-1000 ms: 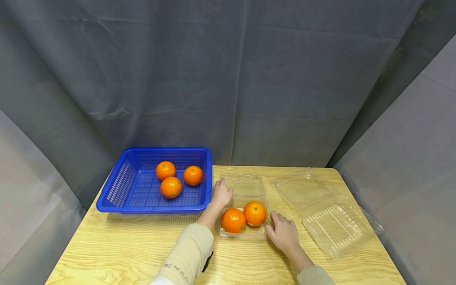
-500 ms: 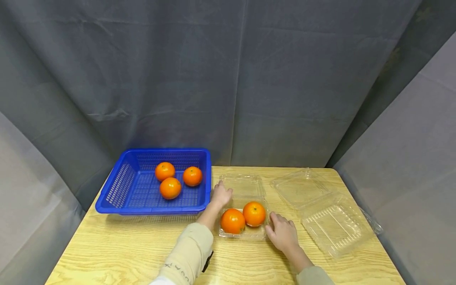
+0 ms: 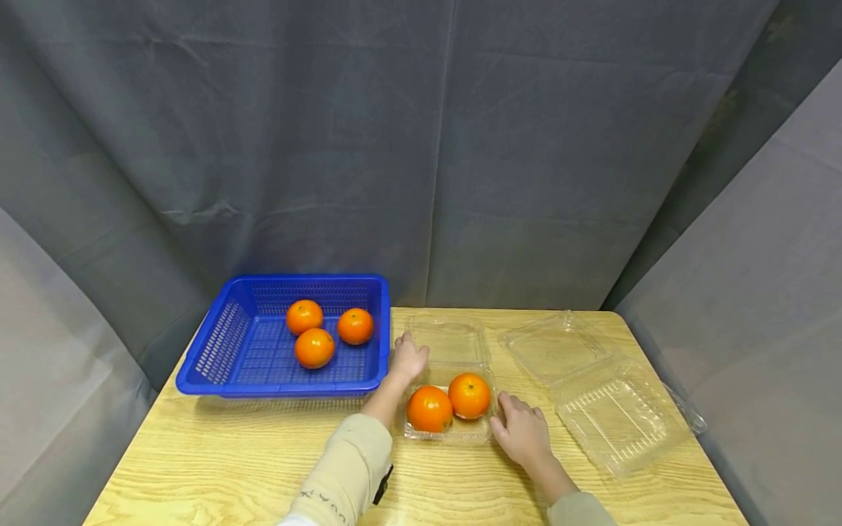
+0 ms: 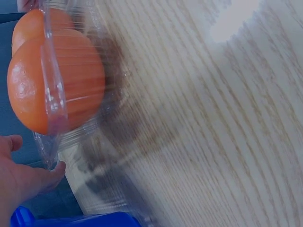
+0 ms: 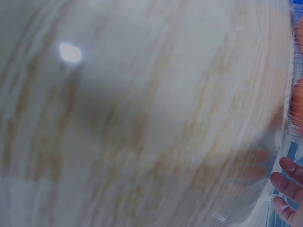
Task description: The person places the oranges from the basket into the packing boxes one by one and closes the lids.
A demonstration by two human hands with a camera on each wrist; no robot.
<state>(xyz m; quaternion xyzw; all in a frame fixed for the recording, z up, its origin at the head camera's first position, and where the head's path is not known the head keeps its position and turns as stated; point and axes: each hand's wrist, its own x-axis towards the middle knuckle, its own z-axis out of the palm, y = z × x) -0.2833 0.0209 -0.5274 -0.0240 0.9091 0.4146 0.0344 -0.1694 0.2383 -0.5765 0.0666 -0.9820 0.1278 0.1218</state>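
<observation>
In the head view a clear plastic clamshell box point(image 3: 450, 343) lies unfolded on the table, its lid half toward the back. Two oranges point(image 3: 430, 409) sit in its near half, one slightly behind the other. My left hand point(image 3: 409, 359) is at the box's left side, by the fold between lid and base. In the left wrist view its thumb and a finger are spread at the box's corner, below an orange point(image 4: 57, 82). My right hand point(image 3: 524, 432) rests at the box's right side, fingers loosely extended; the right wrist view shows its fingertips point(image 5: 279, 182) apart, close to the plastic wall.
A blue basket point(image 3: 283, 389) holding several oranges point(image 3: 315, 348) stands on the left of the wooden table point(image 3: 237, 467). More clear clamshell boxes point(image 3: 615, 420) lie opened at the right, reaching the table's edge. A grey curtain point(image 3: 329, 146) hangs behind.
</observation>
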